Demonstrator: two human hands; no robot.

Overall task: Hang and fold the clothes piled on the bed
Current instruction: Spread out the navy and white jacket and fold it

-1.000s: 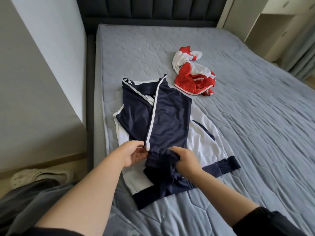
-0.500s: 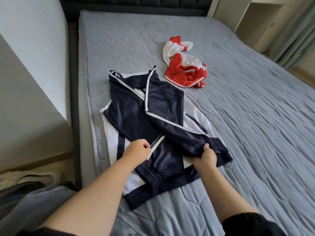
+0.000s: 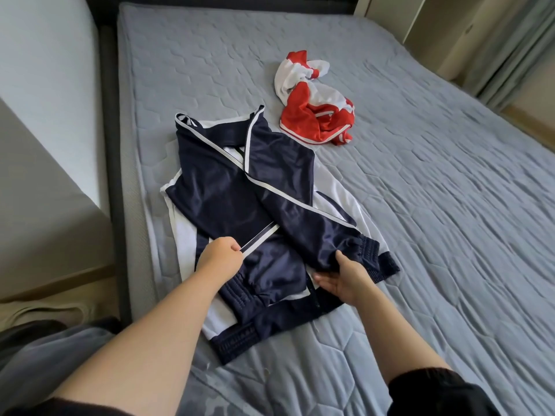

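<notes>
The jacket [image 3: 216, 199] lies flat on the bed [image 3: 420, 235], spread directly beyond both sets of fingertips, with its two sleeves brought across the body so that they cross. This looks like the sleeve-folding step, done so that the garment becomes a narrow block that can be folded up from the hem.

The left hand [image 3: 220, 256] has its fingers [image 3: 232, 250] curled narrow and pinches the white stripe of the under sleeve [image 3: 210, 187], which runs away from the fingertips up towards the collar. The pinch seems meant to pin that sleeve flat while the other is laid over it.

The right hand [image 3: 345, 279] holds the top sleeve [image 3: 303, 217] just short of its ribbed cuff [image 3: 365, 247]. The thumb [image 3: 342, 256] lies on top of the cloth and the fingers reach underneath, so the cuff sits just past the fingertips, on the side away from the left hand. Gripping near the end probably gives control of where the cuff lands.

The jacket's navy hem band lies on the wrist side of both hands, nearer the person. A crumpled red and white garment [image 3: 312, 115] lies well beyond the fingers, apart from the jacket and not yet folded.
</notes>
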